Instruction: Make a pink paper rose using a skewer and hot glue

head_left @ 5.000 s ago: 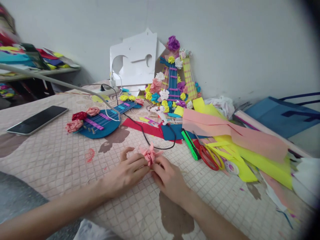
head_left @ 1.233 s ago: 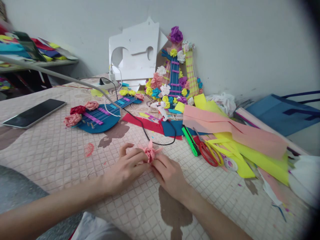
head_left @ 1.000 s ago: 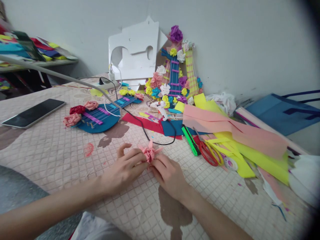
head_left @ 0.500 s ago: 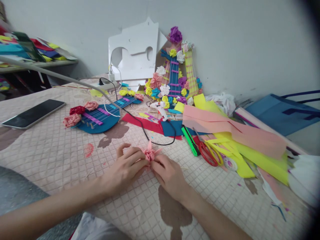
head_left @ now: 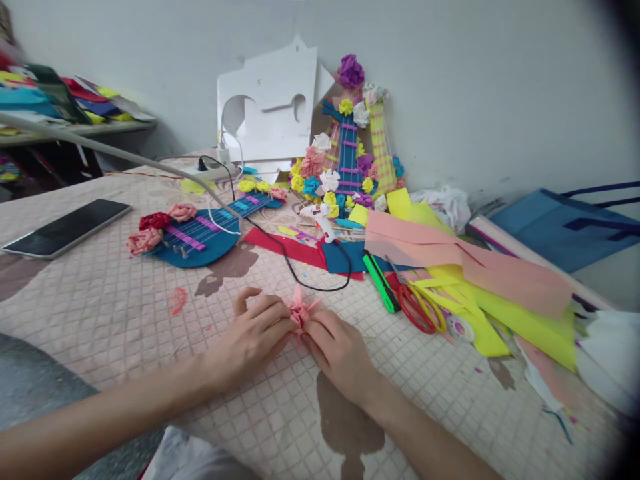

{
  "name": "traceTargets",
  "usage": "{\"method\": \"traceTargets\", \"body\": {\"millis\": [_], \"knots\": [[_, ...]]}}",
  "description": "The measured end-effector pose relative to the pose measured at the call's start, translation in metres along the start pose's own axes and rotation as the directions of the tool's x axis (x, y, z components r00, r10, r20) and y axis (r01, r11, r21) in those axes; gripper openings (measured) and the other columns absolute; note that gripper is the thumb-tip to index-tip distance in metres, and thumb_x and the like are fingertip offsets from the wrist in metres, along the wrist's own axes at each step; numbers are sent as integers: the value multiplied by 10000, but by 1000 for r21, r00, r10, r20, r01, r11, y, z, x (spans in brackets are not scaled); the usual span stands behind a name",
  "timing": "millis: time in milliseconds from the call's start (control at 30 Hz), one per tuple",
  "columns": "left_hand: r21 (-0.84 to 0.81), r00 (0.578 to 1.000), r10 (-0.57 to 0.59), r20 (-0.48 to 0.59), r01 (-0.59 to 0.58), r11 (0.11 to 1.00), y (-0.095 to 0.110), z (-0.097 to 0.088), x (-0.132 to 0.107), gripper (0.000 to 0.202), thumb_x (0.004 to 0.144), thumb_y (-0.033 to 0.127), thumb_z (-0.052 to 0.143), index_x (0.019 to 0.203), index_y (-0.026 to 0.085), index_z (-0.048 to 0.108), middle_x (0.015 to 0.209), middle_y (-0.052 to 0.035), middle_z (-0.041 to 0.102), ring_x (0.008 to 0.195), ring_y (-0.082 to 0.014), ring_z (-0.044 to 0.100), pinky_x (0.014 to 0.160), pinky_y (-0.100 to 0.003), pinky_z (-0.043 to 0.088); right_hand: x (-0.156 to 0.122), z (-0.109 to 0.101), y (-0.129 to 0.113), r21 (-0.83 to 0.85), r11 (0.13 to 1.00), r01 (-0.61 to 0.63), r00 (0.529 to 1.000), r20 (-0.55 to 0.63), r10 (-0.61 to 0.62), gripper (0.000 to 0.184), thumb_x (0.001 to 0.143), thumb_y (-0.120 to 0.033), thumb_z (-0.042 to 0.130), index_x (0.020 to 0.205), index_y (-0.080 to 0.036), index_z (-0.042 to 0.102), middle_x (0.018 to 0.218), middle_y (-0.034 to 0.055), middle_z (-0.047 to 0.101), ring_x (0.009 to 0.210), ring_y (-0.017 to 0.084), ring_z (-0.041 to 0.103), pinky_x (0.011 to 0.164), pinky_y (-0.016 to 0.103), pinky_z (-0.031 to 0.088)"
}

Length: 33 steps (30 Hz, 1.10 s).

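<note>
A small pink fabric or paper flower (head_left: 300,312) with pointed petals sits between my two hands, low over the table. My left hand (head_left: 260,330) pinches its left side with closed fingers. From the right, my right hand (head_left: 340,347) grips the flower with thumb and fingers pressed together; its underside is hidden by the fingers. Beyond the hands lies a blue guitar-shaped craft (head_left: 210,240) with purple strips, strings and pink and red flowers. A white glue gun (head_left: 320,219) stands behind, its black cord (head_left: 320,288) looping toward my hands.
Right of my hands lie a green utility knife (head_left: 381,283), red-handled scissors (head_left: 417,308) and pink and yellow sheets (head_left: 470,257). A phone (head_left: 67,227) rests at the left. Flower-covered guitar crafts (head_left: 349,153) and white cut boards (head_left: 270,100) lean on the wall. A cable (head_left: 125,157) crosses the left.
The flower has shifted very slightly between my fingers, its upper petal a little lower. Both hands keep nearly the same place and grip.
</note>
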<state>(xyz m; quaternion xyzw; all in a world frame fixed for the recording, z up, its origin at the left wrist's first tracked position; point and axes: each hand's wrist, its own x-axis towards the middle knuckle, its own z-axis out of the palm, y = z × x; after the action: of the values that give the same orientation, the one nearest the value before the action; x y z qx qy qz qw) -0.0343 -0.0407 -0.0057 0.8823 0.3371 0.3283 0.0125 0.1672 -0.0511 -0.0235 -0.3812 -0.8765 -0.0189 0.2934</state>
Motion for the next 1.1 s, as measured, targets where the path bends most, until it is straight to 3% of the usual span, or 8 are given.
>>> {"method": "traceTargets", "body": {"millis": [200,400,633,833,1100], "knots": [[-2,1000,11,-7,-11,1000,-3,2,-1,153,962,221,483,908,230,627,870,16,641,933,-166,538,1019,-420,184,2,-1,0,6,1000,20,1000,-6,-20,176,963,-169,412,1022,-174,577,898,60,615,796,180,593,683,295,513],[15,1000,13,28,-13,1000,-3,3,-2,188,972,230,457,889,224,625,870,13,636,924,-169,532,1026,-427,182,0,-1,-1,71,997,-39,999,11,39,163,959,-211,445,1025,-155,583,944,78,612,866,189,599,725,305,528],[-106,1000,-13,23,15,994,-3,0,1,116,895,171,569,974,246,609,940,7,617,962,-169,511,966,-406,233,-1,-1,1,50,999,1,1000,-7,0,155,950,-188,446,974,-170,598,928,67,607,817,171,583,704,291,517],[-157,995,10,103,6,988,-7,-1,3,150,902,160,549,1001,255,609,993,-11,592,995,-185,493,933,-400,250,0,-1,0,46,999,-4,1000,-10,4,177,950,-191,428,928,-177,603,892,66,600,816,175,583,697,297,519],[-184,995,-5,104,24,983,-6,0,4,131,896,138,543,967,234,596,988,-16,596,988,-188,486,917,-389,271,-1,1,0,62,998,-12,1000,-3,12,151,936,-173,451,946,-183,601,908,70,601,821,178,585,700,299,516]]}}
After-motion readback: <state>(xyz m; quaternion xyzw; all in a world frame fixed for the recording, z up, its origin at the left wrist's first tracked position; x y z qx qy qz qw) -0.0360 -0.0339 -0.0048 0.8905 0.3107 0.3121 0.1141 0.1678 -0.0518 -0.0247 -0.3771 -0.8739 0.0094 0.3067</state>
